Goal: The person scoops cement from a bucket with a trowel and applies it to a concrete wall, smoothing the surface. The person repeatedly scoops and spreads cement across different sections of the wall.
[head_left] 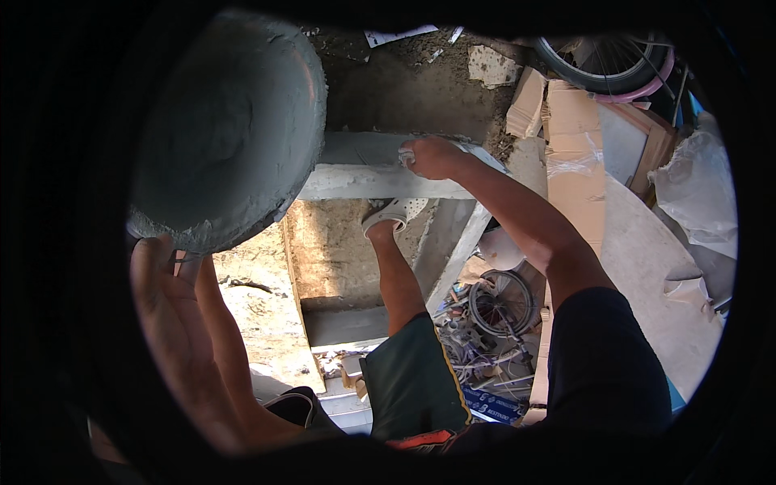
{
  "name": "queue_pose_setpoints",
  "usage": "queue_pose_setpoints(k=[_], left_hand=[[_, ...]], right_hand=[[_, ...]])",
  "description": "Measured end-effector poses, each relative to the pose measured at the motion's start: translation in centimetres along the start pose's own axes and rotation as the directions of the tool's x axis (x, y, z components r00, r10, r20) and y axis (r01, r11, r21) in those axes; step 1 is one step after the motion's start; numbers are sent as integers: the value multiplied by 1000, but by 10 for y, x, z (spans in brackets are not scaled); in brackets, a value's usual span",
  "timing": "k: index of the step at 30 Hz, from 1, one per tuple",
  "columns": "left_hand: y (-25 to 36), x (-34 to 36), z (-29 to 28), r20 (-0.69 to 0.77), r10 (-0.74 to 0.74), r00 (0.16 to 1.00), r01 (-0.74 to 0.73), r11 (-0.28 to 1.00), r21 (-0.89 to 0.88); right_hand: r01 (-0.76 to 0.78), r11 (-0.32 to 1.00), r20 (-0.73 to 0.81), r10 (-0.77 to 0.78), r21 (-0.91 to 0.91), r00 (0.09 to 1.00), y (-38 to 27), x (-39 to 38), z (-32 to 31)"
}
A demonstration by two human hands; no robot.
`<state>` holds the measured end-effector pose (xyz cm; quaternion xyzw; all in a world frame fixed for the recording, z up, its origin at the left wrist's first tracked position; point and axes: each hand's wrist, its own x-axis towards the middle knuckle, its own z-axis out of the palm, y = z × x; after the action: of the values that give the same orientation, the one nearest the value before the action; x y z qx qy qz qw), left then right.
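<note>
One left hand under one mortar-caked pan, apparently touching.

A single head-worn fisheye view looks steeply down along the person's body, forearms entering from the lower edge. The left hand and mortar pan sit very close to the lens; the right hand on the ledge lies farther off, the floor beyond. A dark rim rings the picture.
</note>
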<state>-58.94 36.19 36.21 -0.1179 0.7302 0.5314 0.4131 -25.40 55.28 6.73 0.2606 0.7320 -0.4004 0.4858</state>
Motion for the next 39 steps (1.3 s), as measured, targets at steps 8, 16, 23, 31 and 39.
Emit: queue_pose_setpoints(k=[8,16,23,31,39], left_hand=[[3,19,-4,-107,-57,993,52,997,-53],[9,20,6,-130,-87,988,78,994,-72],[14,24,10,-191,-68,979,51,994,-93],[10,24,2,-135,-60,989,39,988,-151],[-9,21,-1,-165,-86,982,63,987,-145]], right_hand=[[-113,947,24,126,-302,992,59,-54,10],[-494,797,196,454,346,869,85,20,3],[-125,850,202,23,512,979,-32,49,-31],[13,1000,-121,-13,-5,993,-33,-16,-6],[96,993,-75,-101,-72,992,-53,29,-11]])
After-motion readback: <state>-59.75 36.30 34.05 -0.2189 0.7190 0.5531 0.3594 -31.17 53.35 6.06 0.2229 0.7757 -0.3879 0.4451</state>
